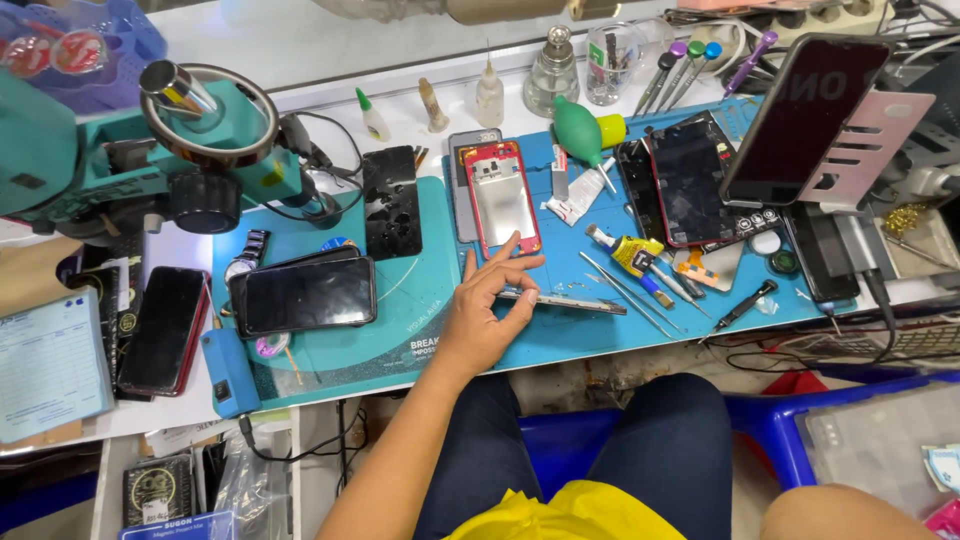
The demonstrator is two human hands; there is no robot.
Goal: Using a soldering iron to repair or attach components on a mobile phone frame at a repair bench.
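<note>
Blue and teal work mats (560, 335) cover a white bench crowded with phone repair gear. From the lower centre the person's left hand (485, 305) reaches up over the mat, forearm angled up and to the right, wrist straight. Thumb and forefinger curl toward each other with only a narrow gap between them; the other fingers are spread and raised, the middle fingertip touching the lower edge of a red phone frame (500, 195). Whether anything small is pinched between the fingertips cannot be told. Just right of the hand a thin metal strip (570, 300) lies flat on the mat, its near end at the fingertips. The right hand is out of view; only a bare knee shows at the lower right edge.

Beyond the strip, tweezers (625, 290) and a small yellow glue tube (632, 255) lie near a black screwdriver (745, 305). A green air blower (580, 130) rests above them, beside an opened dark phone (690, 180). Left of the hand, a stack of black phones (305, 295) sits on the teal mat, and further left a teal microscope (190, 140) stands over the bench.
</note>
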